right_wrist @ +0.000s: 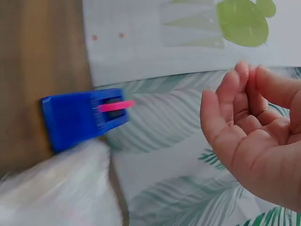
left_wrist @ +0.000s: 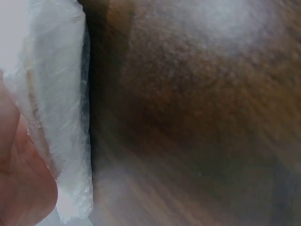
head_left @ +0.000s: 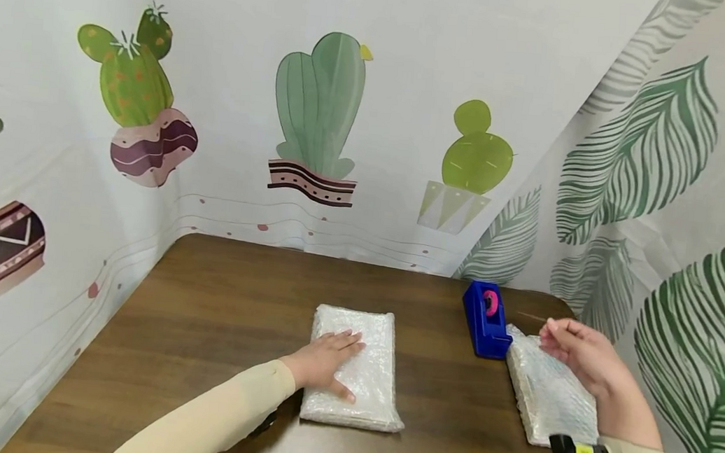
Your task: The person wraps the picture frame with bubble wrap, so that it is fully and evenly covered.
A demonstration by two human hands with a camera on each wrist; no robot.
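Note:
My left hand (head_left: 330, 361) rests with its fingers spread on a flat bubble-wrapped package (head_left: 375, 333) in the middle of the table. The left wrist view shows that package's side (left_wrist: 61, 108) close up, with part of the hand (left_wrist: 23, 174) against it. To the right, my right hand (head_left: 581, 350) is raised, thumb and index fingertips together. A thin strip of tape (head_left: 531, 316) sticks out leftward from that pinch; in the right wrist view the hand (right_wrist: 256, 127) shows the pinch, but the strip cannot be made out.
A blue tape dispenser (head_left: 483, 326) with a pink tape core stands at the table's right. Beside it lies a second bubble-wrapped package (head_left: 547, 387), partly below my right hand. Printed cloth (head_left: 395, 116) hangs behind the brown wooden table (head_left: 232, 287).

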